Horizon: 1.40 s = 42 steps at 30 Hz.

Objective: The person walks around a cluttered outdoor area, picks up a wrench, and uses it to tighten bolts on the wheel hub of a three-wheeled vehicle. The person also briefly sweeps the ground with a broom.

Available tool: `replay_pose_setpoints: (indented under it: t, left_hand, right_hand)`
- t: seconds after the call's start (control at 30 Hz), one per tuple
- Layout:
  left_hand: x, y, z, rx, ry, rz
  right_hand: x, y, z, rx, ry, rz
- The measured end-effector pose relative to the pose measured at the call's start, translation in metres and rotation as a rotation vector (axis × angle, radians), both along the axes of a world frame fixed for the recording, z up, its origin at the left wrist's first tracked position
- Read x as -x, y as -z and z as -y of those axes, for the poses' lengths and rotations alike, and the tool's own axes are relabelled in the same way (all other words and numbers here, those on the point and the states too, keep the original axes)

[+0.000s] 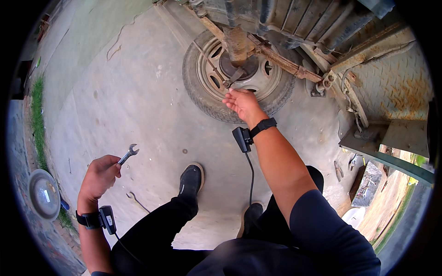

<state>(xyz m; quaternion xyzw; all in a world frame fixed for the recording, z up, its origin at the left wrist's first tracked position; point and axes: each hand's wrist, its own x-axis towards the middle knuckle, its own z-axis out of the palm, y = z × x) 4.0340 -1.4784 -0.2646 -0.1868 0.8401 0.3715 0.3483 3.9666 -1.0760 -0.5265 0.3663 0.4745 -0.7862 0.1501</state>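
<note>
My left hand (100, 174) is closed round a silver wrench (128, 154), its open jaw sticking out past the thumb. My right hand (242, 103) reaches up to the joint (227, 84) where a thin steering rod (209, 62) meets a short metal arm (236, 76). Thumb and forefinger are pinched at the underside of this joint, while the other fingers curl loosely. Whatever small part lies between the fingertips is hidden. Behind the joint lies a tyre on a steel wheel (195, 89), under a rusty axle beam (285, 62).
A second wrench (133, 198) lies on the concrete by my left leg. Pliers (339, 171) and a tool tray (367, 184) are at the right. A round metal basin (44, 195) stands far left. Rusty vehicle panels (391, 87) overhang the upper right.
</note>
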Motion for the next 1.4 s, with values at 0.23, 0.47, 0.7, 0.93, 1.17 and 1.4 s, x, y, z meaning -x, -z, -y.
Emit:
replay_pose_setpoints:
  t: [0.23,0.47,0.7,0.93,1.17,1.4]
  left_hand:
    - [-0.005,-0.001,0.007,0.01,0.013,-0.028]
    - [0.003,-0.006,-0.012,0.024,0.063,-0.013]
    - [0.005,-0.015,-0.025,0.021,0.097,-0.003]
    - [0.003,-0.011,-0.025,0.032,0.112,0.009]
    - [0.007,0.001,-0.039,-0.003,0.135,-0.029]
    - [0.046,0.036,-0.096,-0.048,0.502,-0.211]
  right_hand:
    - [0.003,-0.014,-0.005,0.147,-0.037,0.112]
    - [0.002,-0.016,0.0,0.114,-0.047,0.084]
    - [0.007,-0.007,0.007,0.071,0.034,0.013]
    - [0.007,-0.001,0.001,0.189,0.101,0.097]
    - [-0.027,-0.04,-0.025,-0.035,-0.042,0.024]
    - [-0.098,-0.126,-0.065,-0.078,-0.215,-0.122]
